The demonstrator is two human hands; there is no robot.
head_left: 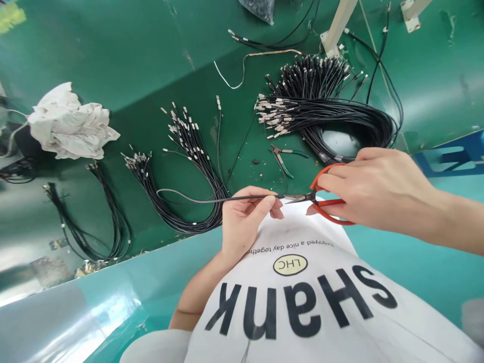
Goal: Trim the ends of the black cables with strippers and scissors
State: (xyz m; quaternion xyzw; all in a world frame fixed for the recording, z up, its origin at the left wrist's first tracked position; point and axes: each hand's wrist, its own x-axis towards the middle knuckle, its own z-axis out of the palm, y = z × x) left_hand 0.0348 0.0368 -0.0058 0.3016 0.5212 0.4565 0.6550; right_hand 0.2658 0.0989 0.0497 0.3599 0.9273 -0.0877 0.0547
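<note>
My left hand (247, 217) pinches a thin black cable (200, 200) between thumb and fingers, close to its end. The cable runs left from the hand and curls back over a bundle of similar cables (189, 222). In my right hand (378, 186) is a pair of scissors (333, 204) with orange handles, my fingers through the loops. Their blades point left and lie at the cable's end, just right of my left fingertips. Whether the blades touch the cable I cannot tell.
Green-handled pliers (283, 156) lie on the green table (132, 45) among small scraps. A large coiled cable bundle (340, 111) sits at the back right. Further left are another black bundle (109, 217) and a crumpled white cloth (71, 121). A table leg-like post (336, 30) stands behind.
</note>
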